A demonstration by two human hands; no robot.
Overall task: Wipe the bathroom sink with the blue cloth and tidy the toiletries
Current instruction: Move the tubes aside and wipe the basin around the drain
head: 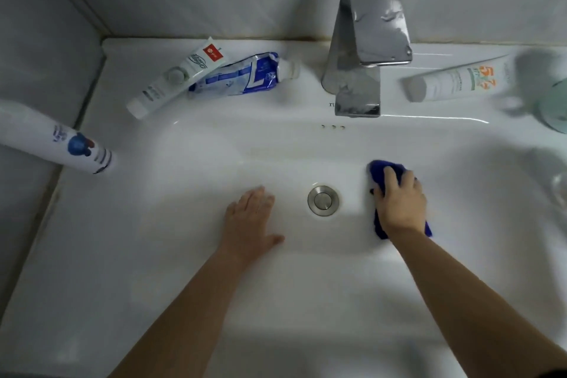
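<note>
Right hand (402, 202) clutches blue cloth (379, 170), apparently against sink (184, 181); left hand (250, 221) grip spread flat.

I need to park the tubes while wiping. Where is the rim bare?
Widest bare patch: the left rim in front of the white bottle, and the front rim. Only narrow gaps flank the faucet, toward the blue toothpaste tube and the orange-print tube. Back left is crowded: the white tube overlaps the blue one.
</note>
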